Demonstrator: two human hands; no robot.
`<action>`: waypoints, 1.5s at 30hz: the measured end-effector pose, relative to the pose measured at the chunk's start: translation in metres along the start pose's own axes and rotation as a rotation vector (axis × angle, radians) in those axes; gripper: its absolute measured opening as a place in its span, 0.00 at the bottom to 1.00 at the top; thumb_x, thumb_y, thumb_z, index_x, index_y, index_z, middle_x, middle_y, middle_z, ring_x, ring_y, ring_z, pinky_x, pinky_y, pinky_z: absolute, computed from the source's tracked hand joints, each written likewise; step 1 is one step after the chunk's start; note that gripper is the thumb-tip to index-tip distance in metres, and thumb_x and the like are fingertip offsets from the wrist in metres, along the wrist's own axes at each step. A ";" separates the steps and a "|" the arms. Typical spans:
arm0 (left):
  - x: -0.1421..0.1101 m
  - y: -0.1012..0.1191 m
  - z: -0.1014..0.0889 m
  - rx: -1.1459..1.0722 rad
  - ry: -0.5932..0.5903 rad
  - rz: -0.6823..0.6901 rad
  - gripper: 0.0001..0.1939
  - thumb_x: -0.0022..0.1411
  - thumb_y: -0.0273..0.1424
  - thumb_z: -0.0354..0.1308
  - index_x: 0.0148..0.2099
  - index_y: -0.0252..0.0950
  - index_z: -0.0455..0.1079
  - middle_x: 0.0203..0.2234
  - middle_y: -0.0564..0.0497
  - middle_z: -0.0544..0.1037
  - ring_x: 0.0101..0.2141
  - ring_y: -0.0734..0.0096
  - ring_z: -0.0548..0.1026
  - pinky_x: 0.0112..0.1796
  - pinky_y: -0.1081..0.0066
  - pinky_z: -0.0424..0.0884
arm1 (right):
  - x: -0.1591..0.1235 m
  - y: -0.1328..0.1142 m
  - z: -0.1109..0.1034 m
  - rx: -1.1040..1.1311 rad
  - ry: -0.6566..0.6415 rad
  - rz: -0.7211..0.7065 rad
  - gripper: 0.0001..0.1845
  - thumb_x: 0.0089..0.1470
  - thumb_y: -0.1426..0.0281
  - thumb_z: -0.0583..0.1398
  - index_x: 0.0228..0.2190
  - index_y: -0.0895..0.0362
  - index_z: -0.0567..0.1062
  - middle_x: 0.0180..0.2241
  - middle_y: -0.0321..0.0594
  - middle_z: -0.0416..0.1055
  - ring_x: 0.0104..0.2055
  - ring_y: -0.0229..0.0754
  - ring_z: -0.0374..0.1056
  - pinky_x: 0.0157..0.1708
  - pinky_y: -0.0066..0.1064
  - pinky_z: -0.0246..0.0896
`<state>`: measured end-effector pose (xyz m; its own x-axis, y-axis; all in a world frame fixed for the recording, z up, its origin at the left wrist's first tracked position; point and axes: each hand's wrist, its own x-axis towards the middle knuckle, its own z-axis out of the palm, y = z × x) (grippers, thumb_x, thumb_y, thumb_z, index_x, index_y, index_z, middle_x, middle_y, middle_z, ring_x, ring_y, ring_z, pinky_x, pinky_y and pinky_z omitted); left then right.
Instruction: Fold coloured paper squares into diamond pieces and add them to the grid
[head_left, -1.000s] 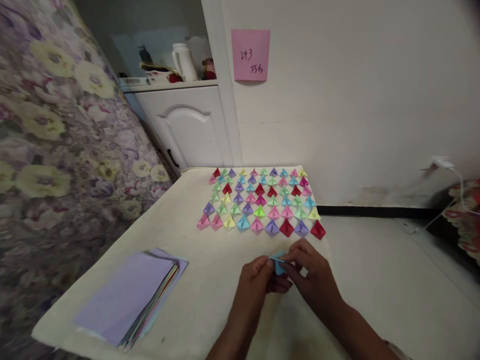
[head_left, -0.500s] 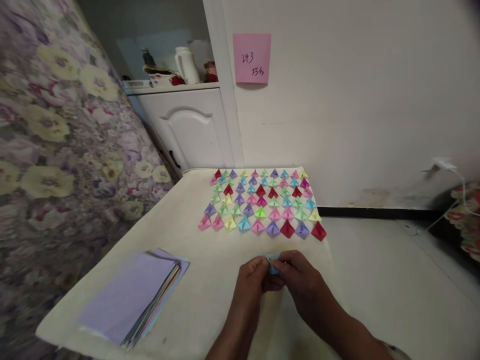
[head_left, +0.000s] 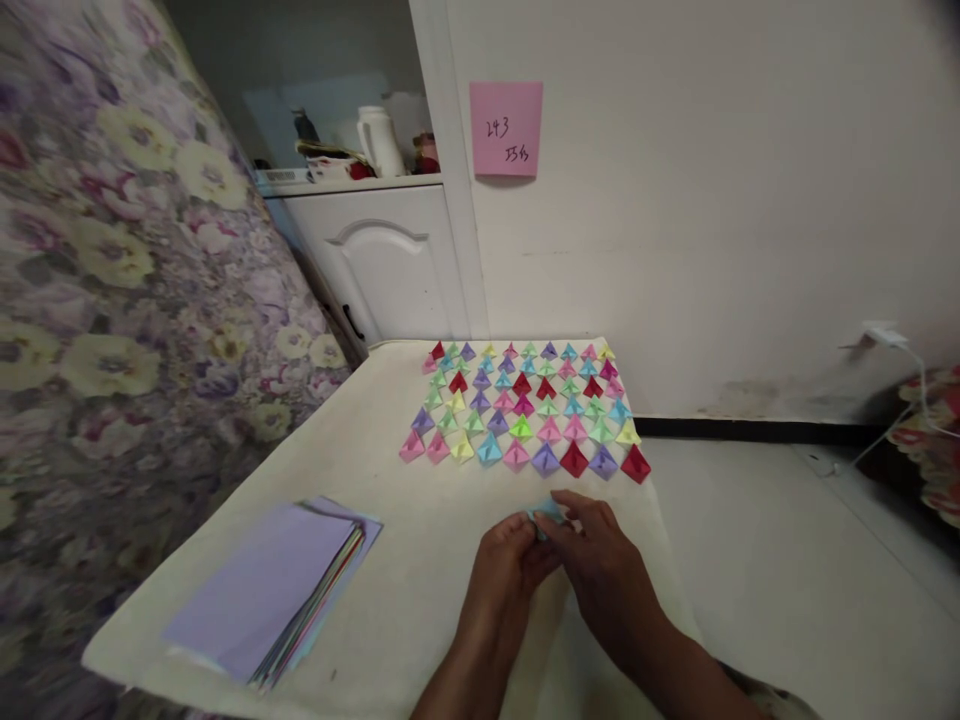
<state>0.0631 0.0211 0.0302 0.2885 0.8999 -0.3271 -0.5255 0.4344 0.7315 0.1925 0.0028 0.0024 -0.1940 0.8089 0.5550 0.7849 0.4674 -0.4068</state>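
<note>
Both hands meet over the near part of a cream table (head_left: pixel 375 430). My left hand (head_left: pixel 510 558) and my right hand (head_left: pixel 596 555) pinch a small light-blue folded paper piece (head_left: pixel 546 511) between their fingertips; most of it is hidden by the fingers. Just beyond them lie several rows of small folded paper shapes (head_left: pixel 525 412) in red, pink, green, blue, purple and yellow, set out in a grid.
A stack of coloured paper sheets (head_left: pixel 274 585), lilac on top, lies at the table's near left corner. A floral-covered mattress (head_left: pixel 112 300) leans at the left. A white cupboard (head_left: pixel 382 265) and a wall with a pink note (head_left: pixel 506 128) stand behind. Bare floor lies right.
The hands have closed in around the blue paper, which now shows less between the fingers. The view has tilted slightly downward.
</note>
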 end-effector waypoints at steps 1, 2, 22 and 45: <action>-0.001 0.001 0.000 -0.030 -0.006 0.012 0.06 0.53 0.29 0.59 0.32 0.29 0.71 0.31 0.43 0.78 0.36 0.62 0.76 0.40 0.67 0.69 | 0.000 -0.002 0.000 0.000 -0.010 0.002 0.21 0.56 0.78 0.51 0.48 0.51 0.70 0.51 0.48 0.63 0.49 0.48 0.61 0.40 0.40 0.68; -0.002 0.001 -0.001 -0.056 -0.006 0.025 0.07 0.54 0.30 0.58 0.31 0.29 0.71 0.31 0.43 0.78 0.36 0.62 0.76 0.39 0.67 0.69 | 0.001 -0.004 0.000 0.002 -0.023 0.004 0.22 0.56 0.78 0.51 0.50 0.51 0.69 0.53 0.48 0.61 0.51 0.49 0.60 0.41 0.41 0.67; -0.005 0.012 -0.003 0.105 0.086 0.106 0.11 0.55 0.35 0.59 0.35 0.30 0.72 0.33 0.45 0.78 0.37 0.64 0.76 0.41 0.68 0.70 | 0.015 -0.002 -0.012 0.754 -0.036 0.510 0.10 0.55 0.65 0.55 0.34 0.55 0.74 0.33 0.40 0.71 0.34 0.40 0.67 0.33 0.29 0.63; 0.002 0.002 -0.002 0.440 0.116 0.111 0.09 0.49 0.32 0.62 0.31 0.31 0.73 0.24 0.50 0.77 0.28 0.66 0.75 0.34 0.68 0.72 | 0.019 0.004 -0.004 0.780 -0.119 0.702 0.08 0.45 0.66 0.62 0.23 0.58 0.72 0.21 0.37 0.71 0.25 0.40 0.67 0.24 0.29 0.61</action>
<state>0.0609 0.0243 0.0301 0.1453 0.9493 -0.2789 -0.1519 0.2999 0.9418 0.1943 0.0188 0.0145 0.0677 0.9968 -0.0432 0.1557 -0.0534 -0.9864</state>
